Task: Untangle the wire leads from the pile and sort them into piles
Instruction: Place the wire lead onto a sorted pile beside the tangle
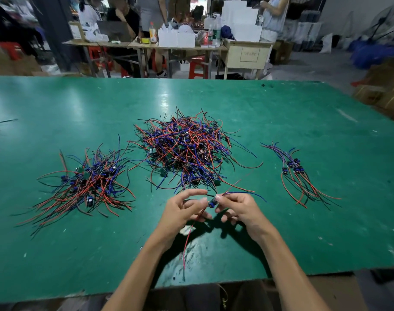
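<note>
A big tangled pile (185,151) of red, blue and black wire leads with small green boards lies mid-table. A looser pile (88,185) spreads at the left. A small neat bundle (297,173) lies at the right. Just in front of the big pile, my two hands hold one wire lead (212,202) above the table. My right hand (238,208) pinches its small blue component, with blue and red wires running off to the right. My left hand (182,209) has curled fingers around its red wire, which hangs down toward the table's near edge.
The green table (281,113) stretches wide around the piles, with a few stray wires (3,121) at the far left edge. Beyond it stand other work tables with boxes and bottles, red stools and several people.
</note>
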`<action>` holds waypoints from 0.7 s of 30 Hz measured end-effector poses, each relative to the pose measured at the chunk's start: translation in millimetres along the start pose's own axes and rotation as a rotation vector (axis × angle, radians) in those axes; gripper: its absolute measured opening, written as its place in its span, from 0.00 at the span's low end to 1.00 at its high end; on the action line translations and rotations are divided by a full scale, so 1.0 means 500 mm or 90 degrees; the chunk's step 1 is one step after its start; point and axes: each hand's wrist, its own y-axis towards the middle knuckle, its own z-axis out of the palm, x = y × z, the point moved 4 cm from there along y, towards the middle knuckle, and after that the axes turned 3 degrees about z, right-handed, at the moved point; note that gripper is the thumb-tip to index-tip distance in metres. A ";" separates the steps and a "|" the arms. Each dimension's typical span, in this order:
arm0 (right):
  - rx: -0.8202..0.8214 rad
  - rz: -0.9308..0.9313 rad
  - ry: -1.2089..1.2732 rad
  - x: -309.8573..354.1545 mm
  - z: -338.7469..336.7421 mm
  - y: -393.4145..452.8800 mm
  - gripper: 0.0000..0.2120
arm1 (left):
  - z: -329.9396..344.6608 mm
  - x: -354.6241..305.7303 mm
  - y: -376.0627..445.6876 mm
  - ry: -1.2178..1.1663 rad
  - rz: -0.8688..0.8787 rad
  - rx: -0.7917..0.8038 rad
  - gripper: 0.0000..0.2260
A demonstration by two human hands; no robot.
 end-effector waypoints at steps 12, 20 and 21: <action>-0.116 -0.052 0.047 -0.025 0.011 0.021 0.05 | 0.024 0.011 0.013 -0.016 -0.059 0.058 0.18; -0.164 -0.121 -0.054 -0.037 0.017 0.023 0.14 | 0.046 0.014 0.031 0.023 -0.039 -0.077 0.09; -0.184 -0.131 -0.074 -0.038 0.015 0.024 0.15 | 0.048 0.017 0.032 0.023 -0.040 -0.080 0.08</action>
